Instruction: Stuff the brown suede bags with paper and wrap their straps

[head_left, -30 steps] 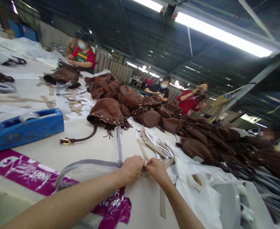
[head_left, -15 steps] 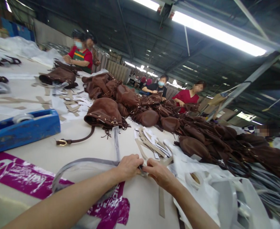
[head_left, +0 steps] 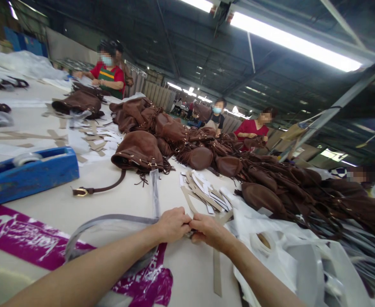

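Observation:
My left hand (head_left: 174, 224) and my right hand (head_left: 208, 230) meet at the front middle of the table, fingertips pinched together. Both grip the end of a grey strap (head_left: 111, 218) that looks wrapped in clear plastic; its very end is hidden by the fingers. The strap curves off to the left in a loop, behind my left forearm. Beyond the hands a brown leather bag (head_left: 138, 149) with fringe and gold rings lies on its side. A clear plastic strip (head_left: 154, 192) runs from it toward my left hand, and a brown buckled strap (head_left: 107, 187) extends left.
At left stands a blue tape dispenser (head_left: 30, 175), above a purple printed plastic sheet (head_left: 30, 236). Paper strips (head_left: 203, 194) lie beyond my right hand. White plastic and a tape roll (head_left: 262, 242) are at right. A long pile of brown bags (head_left: 258, 170) crosses the table; several co-workers stand behind.
My right hand's fingers have closed in against my left fingertips, with the thumb tucked lower. Both hands stay in nearly the same place. Co-workers behind have shifted their arms and bags.

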Demonstrator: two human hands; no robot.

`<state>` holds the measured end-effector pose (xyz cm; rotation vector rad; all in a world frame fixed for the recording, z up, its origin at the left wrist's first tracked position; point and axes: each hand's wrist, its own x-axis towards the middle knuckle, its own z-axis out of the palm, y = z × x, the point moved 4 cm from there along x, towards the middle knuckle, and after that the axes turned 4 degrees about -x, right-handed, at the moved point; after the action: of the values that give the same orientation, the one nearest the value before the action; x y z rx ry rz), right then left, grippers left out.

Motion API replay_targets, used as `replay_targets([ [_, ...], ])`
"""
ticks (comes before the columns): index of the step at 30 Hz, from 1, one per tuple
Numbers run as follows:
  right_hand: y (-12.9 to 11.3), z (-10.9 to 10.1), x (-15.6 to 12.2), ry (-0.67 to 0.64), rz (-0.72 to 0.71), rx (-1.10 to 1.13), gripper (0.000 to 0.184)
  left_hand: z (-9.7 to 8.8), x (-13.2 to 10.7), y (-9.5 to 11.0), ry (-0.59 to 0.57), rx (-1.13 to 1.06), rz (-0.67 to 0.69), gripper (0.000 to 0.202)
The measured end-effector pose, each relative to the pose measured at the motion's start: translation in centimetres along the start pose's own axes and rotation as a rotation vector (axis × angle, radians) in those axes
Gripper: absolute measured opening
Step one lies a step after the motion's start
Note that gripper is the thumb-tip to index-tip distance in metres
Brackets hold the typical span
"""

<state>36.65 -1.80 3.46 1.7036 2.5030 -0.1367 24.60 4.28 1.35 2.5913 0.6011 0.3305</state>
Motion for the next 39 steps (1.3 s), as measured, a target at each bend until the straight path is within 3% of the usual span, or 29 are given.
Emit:
replay_targets([
  [3, 0.2, -0.3, -0.3, -0.042, -0.046, -0.038, 0.028, 0.1, 0.2, 0.0, -0.022, -0.007, 0.018, 0.024],
  [7, -0.2, -0.2, -0.2, -0.050, -0.040, -0.109, 0.017, -0.2, 0.2, -0.2, -0.031, -0.006, 0.001, 0.025],
  [12, -1.5, 0.4, -0.4, 0.027, 0.043, -0.123, 0.011, -1.8, -0.2, -1.1, -0.079, 0.026, -0.056, 0.020],
  [16, -2.6, 0.6, -0.7, 0.172, 0.188, -0.024, 0.011, -2.4, -0.9, -0.9, -0.091, 0.096, -0.118, 0.021],
  [21, -3.6, 2.4, 0.3, 0.357, 0.506, 0.175, 0.011, -1.4, -2.2, 1.2, -0.064, 0.138, -0.125, 0.024],
  [24, -3.8, 3.0, 1.3, 0.392, 0.575, 0.185, 0.013, -0.9, -2.4, 1.5, -0.008, 0.142, -0.116, 0.032],
  [26, -3.6, 2.7, 1.4, 0.378, 0.536, 0.203, 0.017, -0.7, -2.2, 1.3, 0.021, 0.147, -0.093, 0.032],
  [33, -1.8, 0.5, -0.3, 0.235, 0.201, 0.185, 0.028, -0.7, -1.4, 0.6, 0.006, 0.175, -0.055, 0.018],
  [39, -2.7, 1.4, 0.5, 0.290, 0.222, 0.050, 0.008, -1.6, -1.7, 0.5, 0.003, 0.191, -0.098, 0.019],
])
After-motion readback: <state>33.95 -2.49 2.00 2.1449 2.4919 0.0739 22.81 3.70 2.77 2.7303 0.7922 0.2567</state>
